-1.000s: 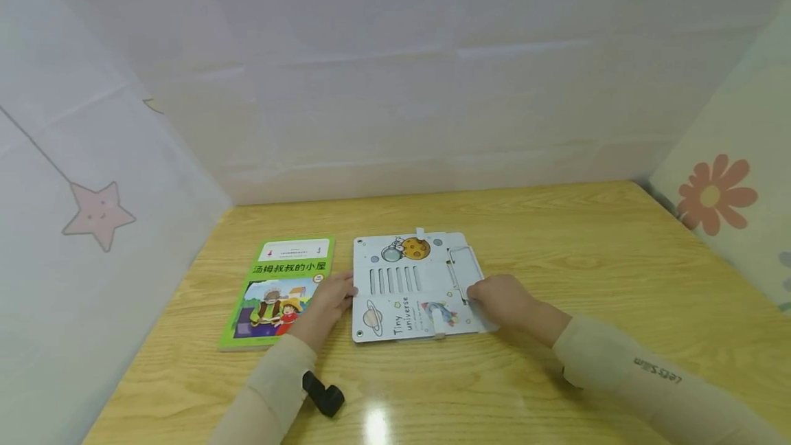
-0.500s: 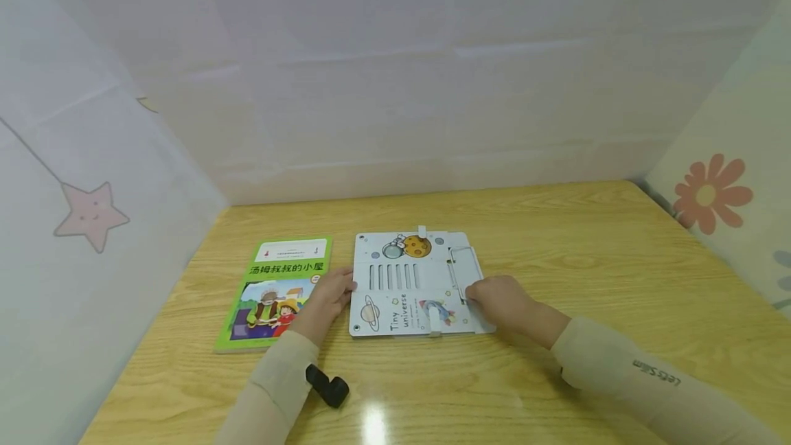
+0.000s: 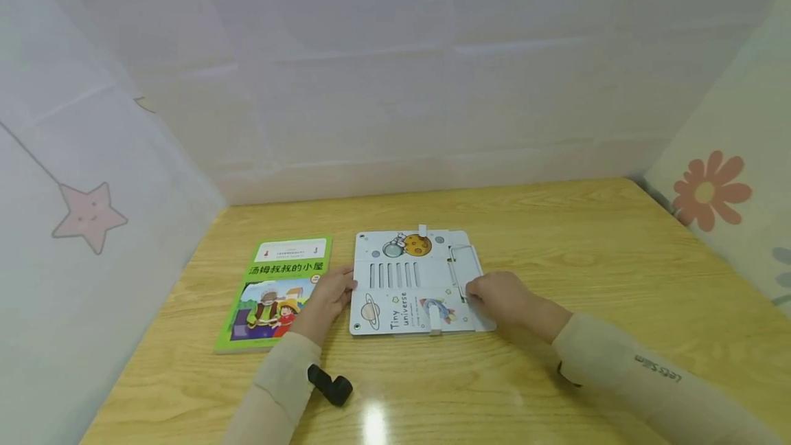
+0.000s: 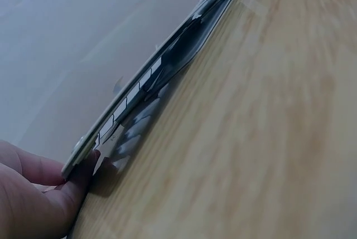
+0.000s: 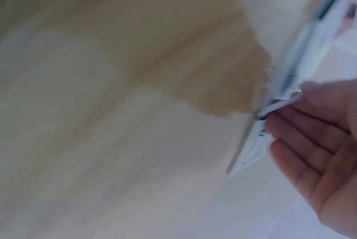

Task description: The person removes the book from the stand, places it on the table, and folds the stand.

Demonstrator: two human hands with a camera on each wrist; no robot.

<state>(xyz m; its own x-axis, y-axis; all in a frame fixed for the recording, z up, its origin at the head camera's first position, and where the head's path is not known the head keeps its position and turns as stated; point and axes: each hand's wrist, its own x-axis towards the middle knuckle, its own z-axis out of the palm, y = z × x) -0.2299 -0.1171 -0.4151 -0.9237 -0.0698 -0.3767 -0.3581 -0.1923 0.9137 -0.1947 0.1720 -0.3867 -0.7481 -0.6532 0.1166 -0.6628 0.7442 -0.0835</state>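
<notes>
A white book stand [image 3: 435, 275] printed with planets and "Tiny universe" lies folded on the table in the head view. My left hand [image 3: 332, 292] grips its left edge; the left wrist view shows that edge between thumb [image 4: 78, 186] and fingers, raised slightly off the wood. At the stand's right end, my right hand [image 3: 503, 297] pinches the near corner by the wire-framed flap [image 3: 466, 270]. In the right wrist view, thumb and forefinger hold a thin white part [image 5: 284, 104], while the other fingers are bent loosely. The stand's underside is mostly hidden.
A green-bordered picture book [image 3: 278, 273] lies flat left of the stand, partly behind the left hand. The wooden table [image 3: 587, 253] extends right and toward me. A pale cloth backdrop [image 3: 395, 88] stands behind, with patterned cloth on both sides.
The stand's near edge has moved slightly away from me, and the white clip there shows more plainly. Both hands have kept their hold. The head view has shifted a little.
</notes>
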